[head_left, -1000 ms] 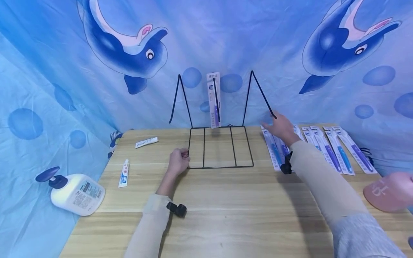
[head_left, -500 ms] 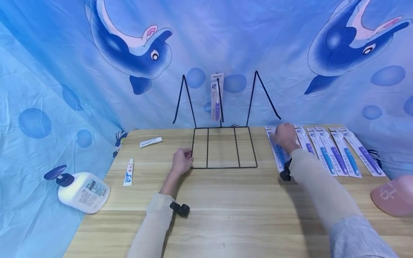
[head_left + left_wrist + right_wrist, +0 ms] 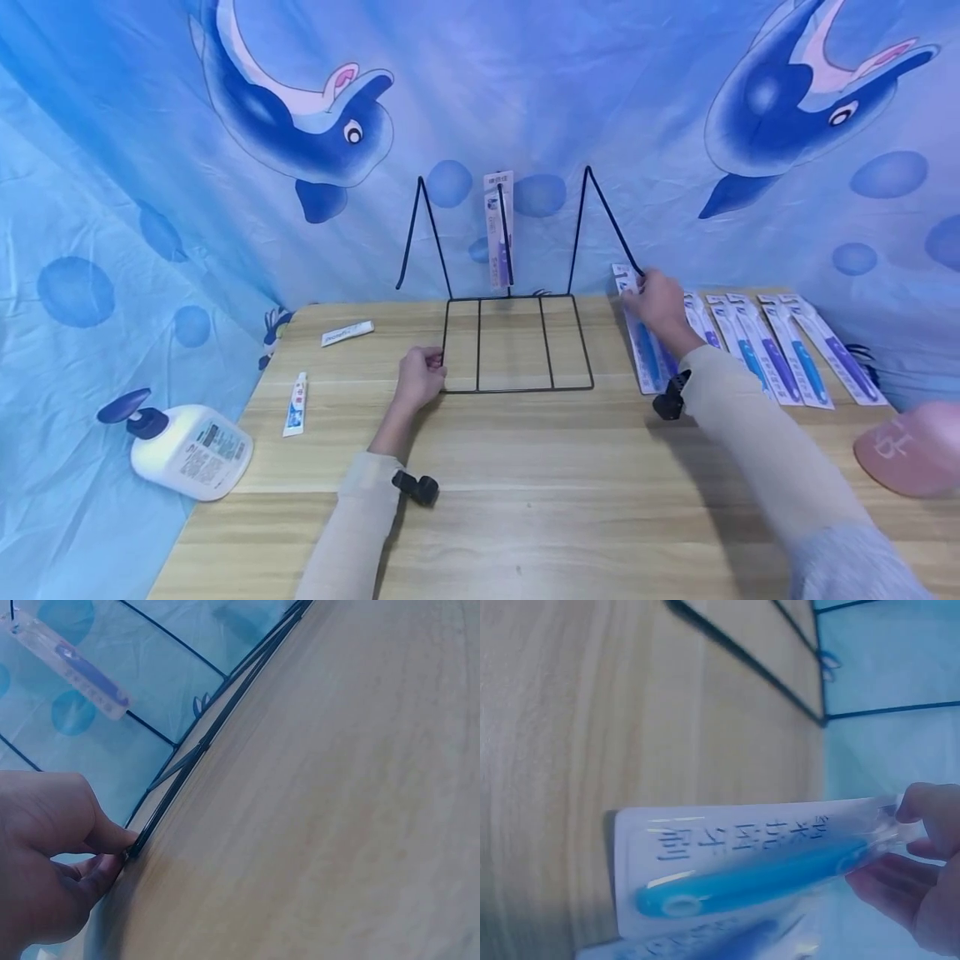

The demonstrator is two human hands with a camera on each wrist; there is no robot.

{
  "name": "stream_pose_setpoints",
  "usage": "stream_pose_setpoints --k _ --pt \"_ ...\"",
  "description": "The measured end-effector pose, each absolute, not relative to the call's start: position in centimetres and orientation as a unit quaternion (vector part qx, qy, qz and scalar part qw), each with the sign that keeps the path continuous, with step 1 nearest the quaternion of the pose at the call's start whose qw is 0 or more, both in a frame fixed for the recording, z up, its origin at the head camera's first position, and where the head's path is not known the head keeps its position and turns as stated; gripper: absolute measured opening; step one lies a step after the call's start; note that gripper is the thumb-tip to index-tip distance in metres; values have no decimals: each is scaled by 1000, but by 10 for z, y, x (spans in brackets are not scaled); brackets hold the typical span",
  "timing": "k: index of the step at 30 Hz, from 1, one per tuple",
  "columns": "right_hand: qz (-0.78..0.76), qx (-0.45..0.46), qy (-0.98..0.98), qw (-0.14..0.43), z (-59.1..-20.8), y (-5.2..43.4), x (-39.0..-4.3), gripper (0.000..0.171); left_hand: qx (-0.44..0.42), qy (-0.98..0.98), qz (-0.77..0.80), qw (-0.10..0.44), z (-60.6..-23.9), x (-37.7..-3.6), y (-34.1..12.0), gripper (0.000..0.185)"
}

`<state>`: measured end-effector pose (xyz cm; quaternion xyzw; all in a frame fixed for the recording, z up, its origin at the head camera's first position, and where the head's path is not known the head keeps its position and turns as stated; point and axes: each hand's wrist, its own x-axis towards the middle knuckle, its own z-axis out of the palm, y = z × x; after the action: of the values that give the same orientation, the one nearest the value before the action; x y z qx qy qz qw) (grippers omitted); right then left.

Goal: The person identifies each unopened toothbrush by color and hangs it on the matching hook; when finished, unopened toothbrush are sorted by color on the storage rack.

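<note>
My left hand [image 3: 420,379] pinches the left side of the black wire rack's base [image 3: 525,390]; thumb and finger meet on the wire in the left wrist view. My right hand [image 3: 660,308] grips the upper part of a packaged toothbrush [image 3: 750,889] with a blue handle. Its top end is tilted up beside the rack's right hook [image 3: 617,223], while its lower end is down at the table. A purple-handled packaged toothbrush [image 3: 497,250] hangs on the middle hook. Another pack lies partly hidden under the right forearm and the held one.
Several packaged toothbrushes [image 3: 802,354] lie in a row at the right. A pink cap [image 3: 907,450] is at the right edge. Two small toothpaste tubes [image 3: 296,406] lie on the left, and a white pump bottle [image 3: 193,454] lies near the left edge. A blue curtain backs the table.
My right hand has come down to the blue-handled toothbrush pack, taken hold of it and raised its top end. The left hand stays on the rack.
</note>
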<state>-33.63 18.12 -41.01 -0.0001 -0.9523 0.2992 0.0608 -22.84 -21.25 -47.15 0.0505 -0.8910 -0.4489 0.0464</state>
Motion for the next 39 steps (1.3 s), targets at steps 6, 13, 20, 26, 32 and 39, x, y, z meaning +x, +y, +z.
stream_pose_setpoints --k 6,13,20,26,32,39 --pt "315 27 -940 131 -383 184 -322 29 57 -887 -457 37 -472 -230 -212 41" --pt "313 55 -933 171 -345 183 -294 28 60 -884 -462 34 -475 -230 -213 40" --pt "306 114 -903 277 -313 184 -259 27 55 -886 -457 47 -476 -229 -212 39" --pt "292 177 -870 355 -293 186 -228 25 51 -889 -452 57 -476 -230 -212 38" --pt "301 222 -832 409 -286 184 -198 24 45 -891 -449 57 -476 -229 -214 37" --pt "306 250 -822 409 -292 180 -174 25 42 -891 -450 54 -476 -227 -213 37"
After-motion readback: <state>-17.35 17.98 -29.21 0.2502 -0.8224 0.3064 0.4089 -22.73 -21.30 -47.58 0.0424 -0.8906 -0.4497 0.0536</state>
